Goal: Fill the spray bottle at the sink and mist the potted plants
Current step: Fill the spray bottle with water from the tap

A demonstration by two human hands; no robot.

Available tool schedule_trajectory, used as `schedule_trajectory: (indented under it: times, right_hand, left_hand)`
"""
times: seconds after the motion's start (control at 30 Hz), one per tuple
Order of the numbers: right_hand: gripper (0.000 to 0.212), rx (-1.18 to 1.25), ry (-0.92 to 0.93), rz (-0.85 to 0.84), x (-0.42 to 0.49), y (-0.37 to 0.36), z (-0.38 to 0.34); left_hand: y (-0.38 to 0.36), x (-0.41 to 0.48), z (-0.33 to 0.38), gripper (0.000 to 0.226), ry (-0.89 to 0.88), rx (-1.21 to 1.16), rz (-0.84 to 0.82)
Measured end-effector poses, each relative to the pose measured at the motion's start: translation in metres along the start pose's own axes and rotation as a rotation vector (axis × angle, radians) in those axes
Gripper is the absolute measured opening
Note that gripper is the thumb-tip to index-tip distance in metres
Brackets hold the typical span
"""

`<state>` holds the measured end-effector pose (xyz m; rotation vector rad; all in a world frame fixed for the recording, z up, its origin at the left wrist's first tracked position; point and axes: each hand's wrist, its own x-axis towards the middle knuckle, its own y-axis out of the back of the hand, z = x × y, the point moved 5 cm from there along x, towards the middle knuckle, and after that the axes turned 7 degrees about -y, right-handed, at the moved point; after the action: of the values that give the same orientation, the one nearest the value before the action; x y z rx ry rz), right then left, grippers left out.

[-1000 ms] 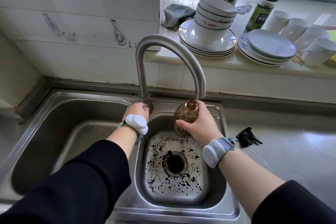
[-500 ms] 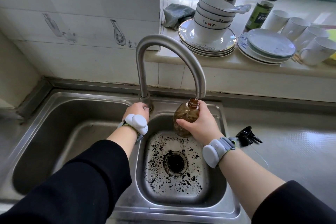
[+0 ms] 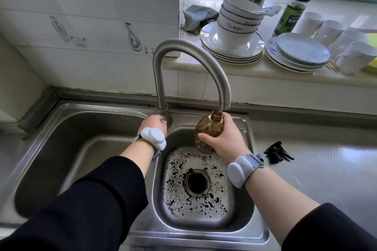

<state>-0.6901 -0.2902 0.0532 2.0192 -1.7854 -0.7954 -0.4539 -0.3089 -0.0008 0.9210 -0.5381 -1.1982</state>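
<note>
Head view: the right hand (image 3: 226, 138) grips an uncapped amber spray bottle (image 3: 208, 131) under the faucet (image 3: 195, 63) spout, above the small sink (image 3: 204, 228) basin. The left hand (image 3: 154, 123) closes around the faucet base; the black sprayer head (image 3: 278, 152) lies on the table (image 3: 326, 169) nearby.

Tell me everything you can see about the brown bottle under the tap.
The amber translucent plastic bottle has a rounded body and a narrow threaded neck, with no cap or sprayer on it. It is held about upright over the small sink basin, its open mouth just beneath the curved steel faucet spout. The right hand grips its side; nothing else touches it.
</note>
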Motion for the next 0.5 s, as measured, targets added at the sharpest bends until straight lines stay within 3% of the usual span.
schedule_trajectory:
  times: [0.5]
  right_hand:
    - [0.08,0.026,-0.001,0.007,-0.0025,0.0021,-0.0015]
  left_hand:
    - [0.0003,0.0006,0.0024,0.028,0.004,0.01,-0.034]
